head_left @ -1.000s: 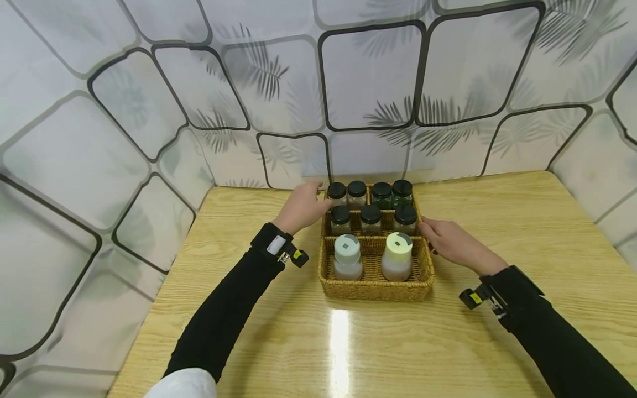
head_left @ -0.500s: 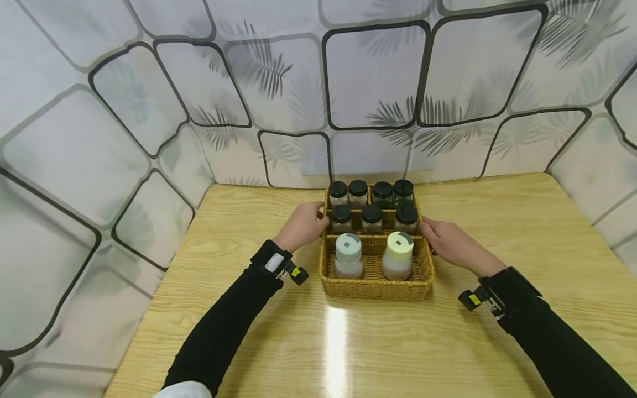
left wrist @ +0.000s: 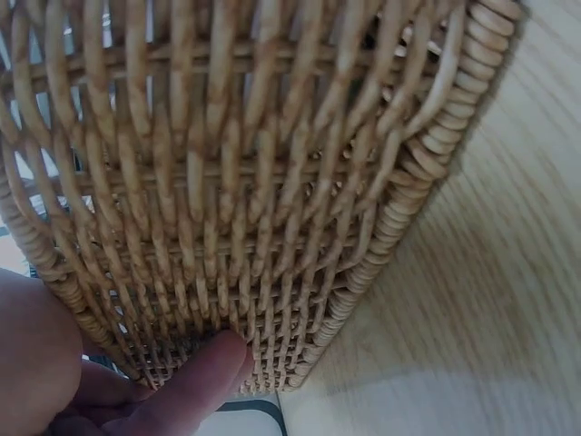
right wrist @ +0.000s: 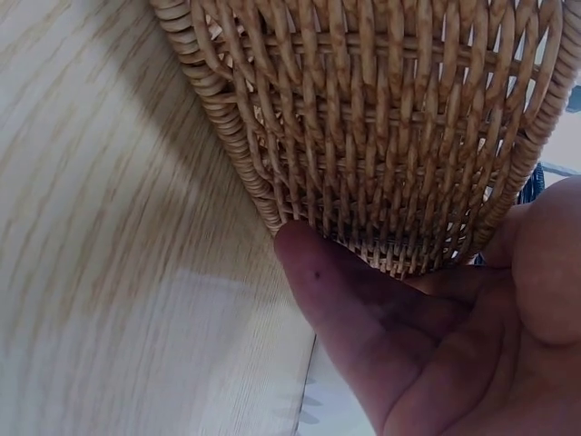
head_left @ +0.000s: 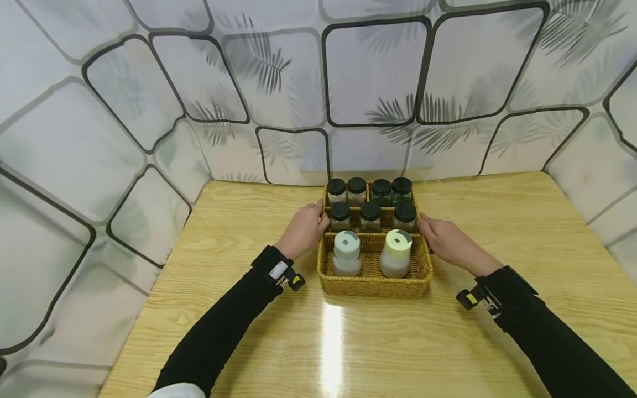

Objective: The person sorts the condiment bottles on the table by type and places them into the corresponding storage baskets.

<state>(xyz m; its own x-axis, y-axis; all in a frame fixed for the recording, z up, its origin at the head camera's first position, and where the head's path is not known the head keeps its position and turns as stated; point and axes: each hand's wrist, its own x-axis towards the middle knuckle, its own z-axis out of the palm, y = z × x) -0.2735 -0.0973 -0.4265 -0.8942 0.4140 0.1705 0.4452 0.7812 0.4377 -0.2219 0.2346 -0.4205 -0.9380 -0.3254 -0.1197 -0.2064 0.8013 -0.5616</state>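
Observation:
A woven wicker basket (head_left: 375, 286) with divided compartments sits on the wooden table. Several black-lidded glass jars (head_left: 370, 215) fill its back and middle compartments. In the front one stand a jar with a pale blue-green cap (head_left: 346, 251) and another with a pale yellow cap (head_left: 396, 251). My left hand (head_left: 302, 228) grips the basket's left side; the left wrist view shows a fingertip (left wrist: 227, 354) against the weave. On the opposite side, my right hand (head_left: 450, 243) holds the basket near its rim. A finger (right wrist: 313, 268) presses low on that wall in the right wrist view.
The light wooden table (head_left: 239, 331) reaches back to a patterned curtain (head_left: 375, 72), which stands close behind the basket. More curtain (head_left: 64, 177) borders the table's left side.
My left hand has come down from the basket's back left corner to the middle of its left side, its fingers now curled in. My right hand and the basket look nearly unmoved.

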